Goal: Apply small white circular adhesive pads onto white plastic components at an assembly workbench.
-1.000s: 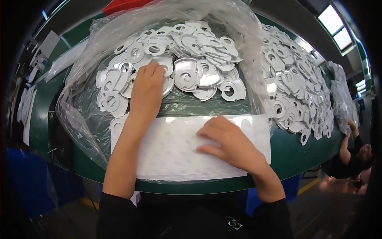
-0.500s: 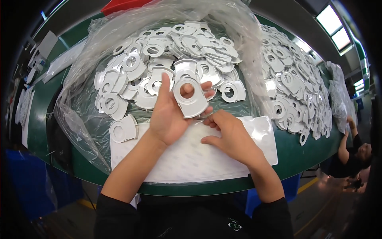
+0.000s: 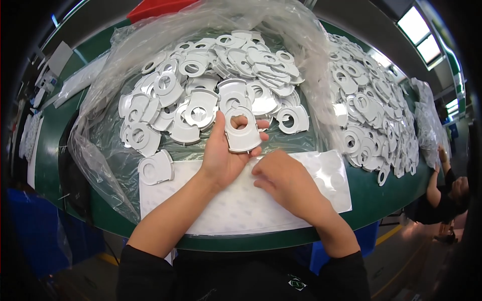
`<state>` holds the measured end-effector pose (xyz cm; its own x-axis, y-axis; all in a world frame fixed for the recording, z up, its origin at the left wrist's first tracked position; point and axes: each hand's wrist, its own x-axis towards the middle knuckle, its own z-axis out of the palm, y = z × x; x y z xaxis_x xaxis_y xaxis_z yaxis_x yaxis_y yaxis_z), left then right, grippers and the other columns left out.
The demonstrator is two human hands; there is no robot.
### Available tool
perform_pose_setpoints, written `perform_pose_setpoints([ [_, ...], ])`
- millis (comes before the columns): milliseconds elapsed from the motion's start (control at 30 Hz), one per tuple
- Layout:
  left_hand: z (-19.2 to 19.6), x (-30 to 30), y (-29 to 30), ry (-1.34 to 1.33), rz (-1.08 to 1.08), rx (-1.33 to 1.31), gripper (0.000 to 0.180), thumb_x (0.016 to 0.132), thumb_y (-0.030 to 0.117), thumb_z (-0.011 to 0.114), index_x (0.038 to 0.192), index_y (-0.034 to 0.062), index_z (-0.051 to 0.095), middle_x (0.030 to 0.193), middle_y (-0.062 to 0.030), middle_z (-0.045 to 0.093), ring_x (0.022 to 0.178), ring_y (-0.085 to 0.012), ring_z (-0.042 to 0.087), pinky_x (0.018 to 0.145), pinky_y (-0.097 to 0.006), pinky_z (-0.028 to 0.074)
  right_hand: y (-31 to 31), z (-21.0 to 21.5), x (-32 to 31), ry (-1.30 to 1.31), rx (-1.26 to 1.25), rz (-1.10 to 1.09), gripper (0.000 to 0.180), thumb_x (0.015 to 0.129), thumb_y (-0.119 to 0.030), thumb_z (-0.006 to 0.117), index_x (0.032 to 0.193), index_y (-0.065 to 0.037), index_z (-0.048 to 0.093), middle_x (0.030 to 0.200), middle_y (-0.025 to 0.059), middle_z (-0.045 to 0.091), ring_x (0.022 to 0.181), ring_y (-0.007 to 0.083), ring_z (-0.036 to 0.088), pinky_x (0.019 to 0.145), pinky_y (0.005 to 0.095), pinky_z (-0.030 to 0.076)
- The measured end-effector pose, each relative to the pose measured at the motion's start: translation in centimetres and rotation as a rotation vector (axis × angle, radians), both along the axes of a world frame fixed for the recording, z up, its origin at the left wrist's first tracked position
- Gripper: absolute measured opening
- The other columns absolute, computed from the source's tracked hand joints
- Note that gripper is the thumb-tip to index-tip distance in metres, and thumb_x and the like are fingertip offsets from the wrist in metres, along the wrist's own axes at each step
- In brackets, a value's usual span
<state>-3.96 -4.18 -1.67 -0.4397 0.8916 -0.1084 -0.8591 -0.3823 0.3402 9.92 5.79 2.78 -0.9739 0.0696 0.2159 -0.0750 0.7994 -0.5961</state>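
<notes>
My left hand holds up a white plastic part, a flat plate with a big round hole and rounded ends. A fingertip shows through the hole. Over a whitish sheet marked with faint circles, my right hand is curled, thumb and fingers drawn together. Whatever those fingers pinch, if anything, is hidden. Behind my left hand lies a heap of like parts on clear plastic film. One single part rests at the sheet's left corner.
Crumpled clear plastic film rings the heap on the green table. A second heap of white parts lies to the right. A red bin stands at the back, and another person is at the far right.
My right hand has turned more palm-down and curled its fingers over the sheet. My left hand has shifted slightly right and nearer to me, still holding the white part.
</notes>
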Motion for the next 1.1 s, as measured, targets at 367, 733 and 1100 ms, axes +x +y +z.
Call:
perform_pose_setpoints([
  [367,1.9,1.1,0.2,0.314,-0.061,-0.283,0.068,0.096,0.059,0.014,0.120,0.0062,0.049,0.101,-0.0153,0.063,0.083,-0.0237,0.063,0.063,-0.030,0.046,0.7,2.7,1.1,0.104,-0.915,0.063,0.019,0.075,0.008,0.069,0.087,0.001,0.056,0.083,0.0100,0.064,0.074,0.0131,0.060,0.068,0.0278,0.049],
  [733,2.2,2.4,0.0,0.326,-0.257,-0.294,0.072,0.093,0.064,0.013,0.112,0.0068,0.054,0.090,-0.0090,0.062,0.079,-0.0178,0.062,0.059,-0.027,0.044,1.5,0.2,-0.8,0.248,-0.997,-0.289,0.012,0.086,-0.001,0.062,0.094,0.000,0.053,0.082,0.0050,0.059,0.060,0.0083,0.055,0.053,0.0223,0.048],
  [1100,1.7,2.4,0.0,0.303,-0.238,-0.263,0.071,0.095,0.061,0.012,0.112,0.0053,0.053,0.095,-0.0080,0.061,0.080,-0.0176,0.061,0.059,-0.028,0.045,1.5,-0.2,-1.1,0.218,-1.001,-0.298,0.010,0.086,-0.001,0.061,0.091,0.001,0.054,0.080,0.0045,0.059,0.056,0.0071,0.053,0.048,0.0206,0.047],
])
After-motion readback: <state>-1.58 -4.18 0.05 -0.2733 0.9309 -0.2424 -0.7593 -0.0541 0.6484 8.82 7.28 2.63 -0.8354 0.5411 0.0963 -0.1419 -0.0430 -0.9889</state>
